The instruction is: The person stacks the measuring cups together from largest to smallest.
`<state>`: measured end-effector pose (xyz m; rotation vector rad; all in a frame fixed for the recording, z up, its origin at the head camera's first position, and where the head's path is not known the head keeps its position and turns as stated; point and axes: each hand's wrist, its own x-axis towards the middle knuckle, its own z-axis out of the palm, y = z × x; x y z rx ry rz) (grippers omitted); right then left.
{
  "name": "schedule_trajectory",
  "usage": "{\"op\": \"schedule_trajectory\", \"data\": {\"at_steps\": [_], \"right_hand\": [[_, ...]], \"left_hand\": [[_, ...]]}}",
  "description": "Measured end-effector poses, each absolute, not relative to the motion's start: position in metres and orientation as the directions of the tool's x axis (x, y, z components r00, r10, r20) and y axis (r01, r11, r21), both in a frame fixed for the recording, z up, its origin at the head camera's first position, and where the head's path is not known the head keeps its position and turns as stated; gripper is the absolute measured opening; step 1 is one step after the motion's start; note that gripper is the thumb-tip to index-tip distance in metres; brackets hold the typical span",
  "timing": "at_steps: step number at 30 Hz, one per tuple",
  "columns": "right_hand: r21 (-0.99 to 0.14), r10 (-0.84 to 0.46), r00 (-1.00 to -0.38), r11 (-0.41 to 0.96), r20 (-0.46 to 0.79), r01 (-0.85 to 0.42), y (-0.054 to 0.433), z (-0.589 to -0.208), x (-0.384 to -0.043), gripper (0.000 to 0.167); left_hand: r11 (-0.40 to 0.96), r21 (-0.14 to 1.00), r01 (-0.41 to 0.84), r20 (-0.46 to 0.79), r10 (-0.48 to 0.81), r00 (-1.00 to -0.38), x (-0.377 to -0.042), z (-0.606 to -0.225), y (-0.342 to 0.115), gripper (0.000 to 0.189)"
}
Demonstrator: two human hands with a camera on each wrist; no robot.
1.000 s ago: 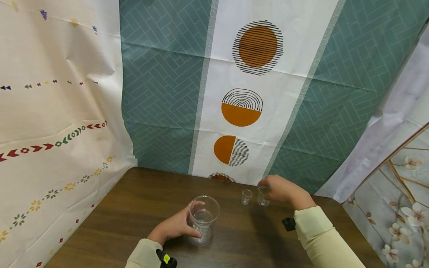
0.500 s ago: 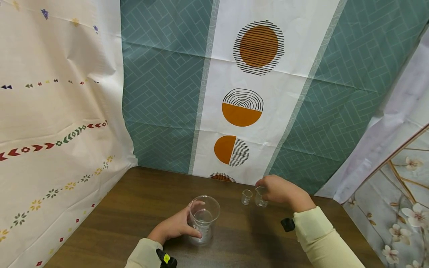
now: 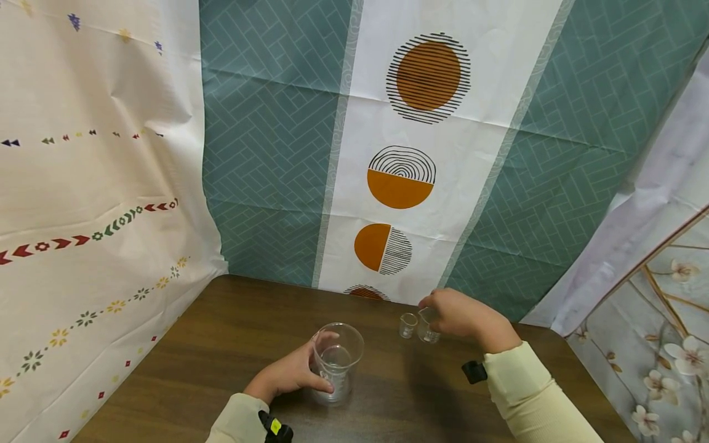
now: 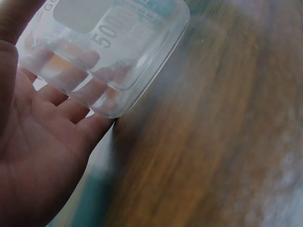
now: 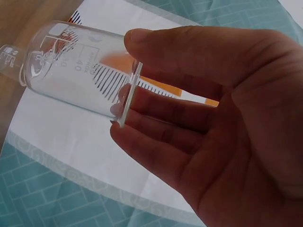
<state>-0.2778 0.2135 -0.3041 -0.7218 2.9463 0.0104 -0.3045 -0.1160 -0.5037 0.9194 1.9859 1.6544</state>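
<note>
Near the front of the table, my left hand (image 3: pixel 293 374) is wrapped around the side of a large clear glass beaker (image 3: pixel 339 384), which stands upright. White markings show on that beaker's wall (image 4: pixel 106 40) in the left wrist view. At the back right, my right hand (image 3: pixel 462 312) holds a smaller glass beaker (image 3: pixel 428 332) by its rim, thumb on one side and fingers on the other. Graduation lines are visible on this small beaker (image 5: pixel 80 66) in the right wrist view. Just left of it stands the tiniest beaker (image 3: pixel 407 326), untouched by either hand.
The brown wooden table (image 3: pixel 238 332) ends at the back against a green and white patterned curtain (image 3: pixel 266 154). A cream cloth (image 3: pixel 100 184) hangs along the left side, and a floral panel (image 3: pixel 659 320) stands on the right.
My right hand has moved slightly left with the small beaker, bringing it closer to the tiniest one. The left hand and large beaker have stayed in place.
</note>
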Motion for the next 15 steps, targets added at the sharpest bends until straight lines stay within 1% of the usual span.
{"op": "schedule_trajectory", "data": {"at_steps": [10,15], "right_hand": [[-0.019,-0.493,-0.865,0.870,-0.091,-0.493,0.2072,-0.2978,-0.2738,0.036],[-0.042,-0.499,-0.862,0.866,-0.092,-0.498,0.2040,-0.2949,-0.2720,0.035]], "left_hand": [[0.091,0.970,0.226,0.098,0.705,-0.702,-0.3053,-0.5032,-0.1157,0.087],[0.090,0.971,0.221,0.094,0.707,-0.701,-0.3049,-0.5025,-0.1166,0.088]]}}
